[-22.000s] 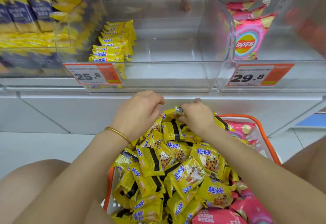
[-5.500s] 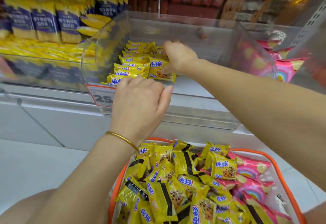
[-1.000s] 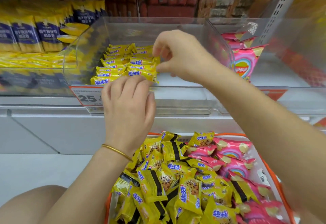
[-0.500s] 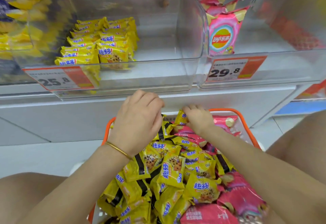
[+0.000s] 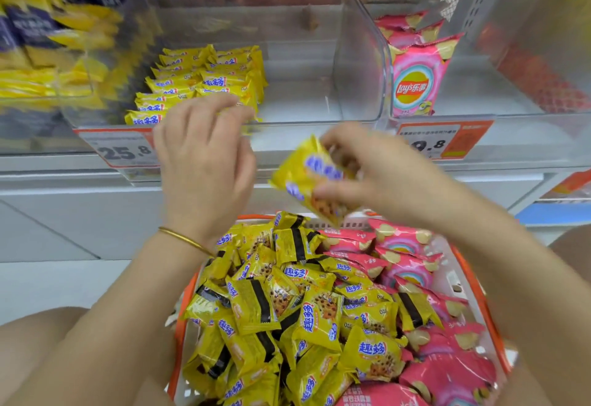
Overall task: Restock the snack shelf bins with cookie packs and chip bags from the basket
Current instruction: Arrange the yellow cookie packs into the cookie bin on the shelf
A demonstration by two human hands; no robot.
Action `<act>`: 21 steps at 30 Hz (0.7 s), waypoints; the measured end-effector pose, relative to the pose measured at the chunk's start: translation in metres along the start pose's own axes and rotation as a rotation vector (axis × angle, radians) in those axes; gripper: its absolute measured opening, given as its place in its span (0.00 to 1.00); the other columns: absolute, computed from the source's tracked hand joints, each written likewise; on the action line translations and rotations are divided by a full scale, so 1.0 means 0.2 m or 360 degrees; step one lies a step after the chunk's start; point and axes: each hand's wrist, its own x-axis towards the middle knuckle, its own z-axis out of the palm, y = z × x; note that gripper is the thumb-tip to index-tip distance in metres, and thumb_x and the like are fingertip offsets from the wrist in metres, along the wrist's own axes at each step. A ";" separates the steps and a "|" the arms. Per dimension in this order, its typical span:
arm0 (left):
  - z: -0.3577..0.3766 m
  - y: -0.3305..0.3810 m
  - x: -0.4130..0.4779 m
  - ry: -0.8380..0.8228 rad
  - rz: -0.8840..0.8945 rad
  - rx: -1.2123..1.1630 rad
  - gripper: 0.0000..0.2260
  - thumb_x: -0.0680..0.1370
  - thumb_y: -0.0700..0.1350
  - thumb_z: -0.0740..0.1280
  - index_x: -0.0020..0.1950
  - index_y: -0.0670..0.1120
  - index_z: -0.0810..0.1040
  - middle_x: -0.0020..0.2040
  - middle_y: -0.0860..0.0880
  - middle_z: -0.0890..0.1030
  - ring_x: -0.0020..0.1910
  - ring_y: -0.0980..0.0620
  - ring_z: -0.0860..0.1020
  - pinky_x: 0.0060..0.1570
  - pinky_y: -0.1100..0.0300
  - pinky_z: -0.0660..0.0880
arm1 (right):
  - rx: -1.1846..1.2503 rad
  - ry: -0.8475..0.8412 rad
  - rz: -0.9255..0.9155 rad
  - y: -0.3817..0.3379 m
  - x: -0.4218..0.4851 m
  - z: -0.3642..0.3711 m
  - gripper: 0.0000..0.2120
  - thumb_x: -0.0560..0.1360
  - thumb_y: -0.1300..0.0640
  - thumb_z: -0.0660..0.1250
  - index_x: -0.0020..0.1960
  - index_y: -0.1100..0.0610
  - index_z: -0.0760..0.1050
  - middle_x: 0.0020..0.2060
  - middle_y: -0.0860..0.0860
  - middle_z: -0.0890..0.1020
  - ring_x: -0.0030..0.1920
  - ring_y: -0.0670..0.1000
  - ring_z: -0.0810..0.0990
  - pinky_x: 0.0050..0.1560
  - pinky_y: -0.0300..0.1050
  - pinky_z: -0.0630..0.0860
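Observation:
My right hand (image 5: 380, 178) pinches a yellow cookie pack (image 5: 311, 181) in the air above the basket's far edge, below the shelf. My left hand (image 5: 204, 165) is raised beside it, in front of the clear cookie bin (image 5: 300, 101); its back faces me and its palm is hidden. The bin holds stacked rows of yellow cookie packs (image 5: 204, 82) on its left side. The orange basket (image 5: 187, 290) below is heaped with yellow cookie packs (image 5: 287, 309) on the left and pink chip bags (image 5: 409, 252) on the right.
A second clear bin (image 5: 511, 92) to the right holds upright pink chip bags (image 5: 415, 82). Price tags 25.8 (image 5: 123, 149) and 29.8 (image 5: 444, 143) hang on the bin fronts. Yellow-and-blue bags (image 5: 41, 53) fill the shelf at left. My knees flank the basket.
Both hands have risen out of the basket toward the shelf. My right hand now carries a yellow cookie pack it picked from the heap.

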 end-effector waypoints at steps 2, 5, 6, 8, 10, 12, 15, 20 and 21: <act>-0.01 -0.06 0.03 0.0009 -0.0114 0.0038 0.11 0.76 0.41 0.61 0.55 0.43 0.79 0.57 0.45 0.79 0.57 0.41 0.73 0.56 0.49 0.64 | 0.0102 0.0293 -0.0094 -0.10 0.08 -0.12 0.20 0.69 0.51 0.73 0.57 0.53 0.72 0.43 0.44 0.75 0.46 0.46 0.74 0.46 0.39 0.69; 0.00 -0.11 0.03 -0.0037 -0.0207 0.0091 0.10 0.77 0.45 0.59 0.52 0.44 0.78 0.51 0.46 0.80 0.53 0.45 0.71 0.53 0.51 0.62 | 0.0082 0.0660 -0.0189 -0.18 0.33 -0.21 0.17 0.69 0.54 0.71 0.56 0.57 0.74 0.46 0.47 0.76 0.47 0.46 0.73 0.47 0.39 0.68; 0.00 -0.11 0.02 -0.0063 -0.0211 0.0119 0.11 0.78 0.46 0.59 0.51 0.45 0.78 0.49 0.46 0.80 0.52 0.45 0.71 0.53 0.52 0.61 | 0.0016 0.0686 -0.0185 -0.20 0.44 -0.20 0.17 0.70 0.54 0.71 0.57 0.58 0.74 0.47 0.47 0.75 0.48 0.46 0.72 0.46 0.39 0.67; 0.01 -0.12 0.01 -0.0099 -0.0208 0.0184 0.11 0.78 0.47 0.57 0.49 0.45 0.78 0.45 0.47 0.80 0.49 0.44 0.73 0.53 0.52 0.60 | -0.0212 0.0563 -0.0137 -0.21 0.65 -0.13 0.19 0.70 0.53 0.71 0.58 0.58 0.74 0.51 0.49 0.76 0.51 0.49 0.73 0.44 0.37 0.63; 0.01 -0.11 0.01 -0.0111 -0.0205 0.0213 0.12 0.78 0.48 0.57 0.47 0.46 0.78 0.43 0.48 0.80 0.47 0.44 0.73 0.54 0.52 0.60 | -0.0438 0.0280 -0.0134 -0.22 0.82 0.00 0.20 0.69 0.52 0.73 0.56 0.60 0.76 0.54 0.54 0.79 0.55 0.53 0.76 0.48 0.40 0.67; 0.01 -0.11 0.01 -0.0110 -0.0202 0.0211 0.12 0.78 0.48 0.57 0.47 0.46 0.79 0.43 0.48 0.80 0.46 0.44 0.74 0.54 0.52 0.60 | -0.0615 0.0049 -0.0163 -0.24 0.93 0.12 0.17 0.69 0.54 0.72 0.53 0.63 0.77 0.51 0.58 0.80 0.53 0.56 0.77 0.48 0.44 0.71; 0.00 -0.11 0.02 -0.0127 -0.0221 0.0189 0.13 0.77 0.49 0.57 0.47 0.46 0.79 0.42 0.48 0.80 0.46 0.44 0.75 0.55 0.52 0.60 | -0.0723 -0.0050 -0.0176 -0.25 1.00 0.23 0.08 0.72 0.62 0.68 0.49 0.63 0.77 0.45 0.60 0.77 0.50 0.57 0.77 0.44 0.43 0.70; -0.01 -0.12 0.01 -0.0159 -0.0218 0.0161 0.14 0.77 0.49 0.56 0.48 0.45 0.80 0.42 0.49 0.81 0.47 0.44 0.76 0.56 0.51 0.61 | -0.0861 -0.0125 -0.0214 -0.21 1.02 0.23 0.16 0.71 0.55 0.71 0.55 0.62 0.75 0.54 0.58 0.78 0.56 0.59 0.77 0.48 0.47 0.73; -0.01 -0.12 0.01 -0.0153 -0.0212 0.0153 0.14 0.77 0.49 0.56 0.48 0.45 0.80 0.42 0.49 0.80 0.47 0.44 0.76 0.57 0.51 0.61 | -0.0898 -0.0134 -0.0231 -0.20 1.02 0.22 0.18 0.71 0.53 0.72 0.55 0.62 0.75 0.54 0.58 0.78 0.55 0.59 0.76 0.47 0.46 0.72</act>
